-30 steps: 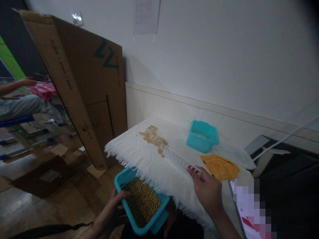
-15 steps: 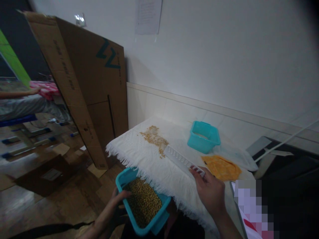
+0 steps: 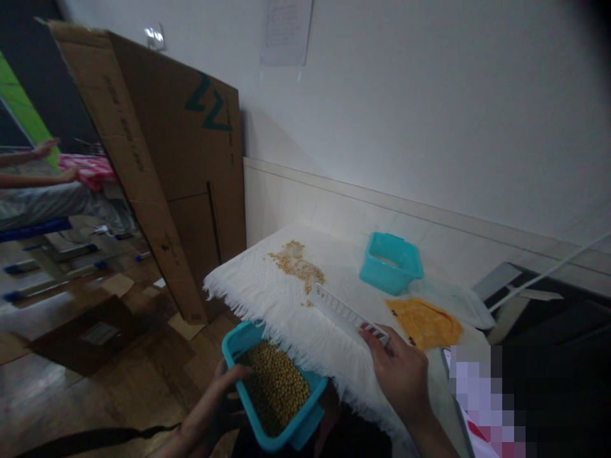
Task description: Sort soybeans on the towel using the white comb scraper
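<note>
My left hand (image 3: 217,401) grips the rim of a teal plastic tub (image 3: 305,426) filled with soybeans, held just below the fringed edge of a white towel (image 3: 277,305) on the table. My right hand (image 3: 398,372) is closed on one end of a long white slotted plastic bar (image 3: 341,310) that lies on the towel. The bar's far end touches a loose pile of soybeans (image 3: 296,264) spread on the towel.
A second teal tub (image 3: 391,262) stands farther back on the table, with an orange cloth (image 3: 424,323) and a clear plastic bag beside it. A tall cardboard sheet (image 3: 162,165) leans against the wall on the left. Another person's arms (image 3: 28,165) show at far left.
The white bar has slid slightly toward me and the tub, leaving a few beans trailing near its far end. Both hands have kept their grips.
</note>
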Tool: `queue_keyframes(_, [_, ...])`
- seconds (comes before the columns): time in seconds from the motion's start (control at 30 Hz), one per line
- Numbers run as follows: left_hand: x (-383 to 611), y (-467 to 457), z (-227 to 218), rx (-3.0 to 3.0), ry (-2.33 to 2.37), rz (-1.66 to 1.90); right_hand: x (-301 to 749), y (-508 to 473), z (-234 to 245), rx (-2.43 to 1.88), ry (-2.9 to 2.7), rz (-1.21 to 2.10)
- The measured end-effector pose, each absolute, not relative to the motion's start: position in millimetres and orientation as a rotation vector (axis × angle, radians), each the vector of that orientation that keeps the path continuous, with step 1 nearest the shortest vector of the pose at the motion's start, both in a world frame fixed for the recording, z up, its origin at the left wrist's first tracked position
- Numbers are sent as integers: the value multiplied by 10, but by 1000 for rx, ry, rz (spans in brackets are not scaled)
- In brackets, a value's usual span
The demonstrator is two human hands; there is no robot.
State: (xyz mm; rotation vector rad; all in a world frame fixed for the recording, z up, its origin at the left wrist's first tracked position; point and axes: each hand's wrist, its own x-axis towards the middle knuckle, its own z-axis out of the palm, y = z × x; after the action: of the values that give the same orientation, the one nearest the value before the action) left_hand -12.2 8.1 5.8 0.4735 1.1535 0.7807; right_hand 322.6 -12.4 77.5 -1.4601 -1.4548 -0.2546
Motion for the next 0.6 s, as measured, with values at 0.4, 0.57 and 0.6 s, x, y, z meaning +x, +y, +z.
queue_keyframes(0.4, [-131, 70, 103, 485, 1162, 770, 3250, -205, 750, -1484, -1438, -242])
queue_keyframes(0.57, [-125, 72, 114, 470, 1177, 771, 3228, -242, 747, -1481, -1454, -233])
queue_keyframes(0.6, [-126, 73, 118, 469, 1187, 765, 3221, -248, 745, -1478, -1458, -229])
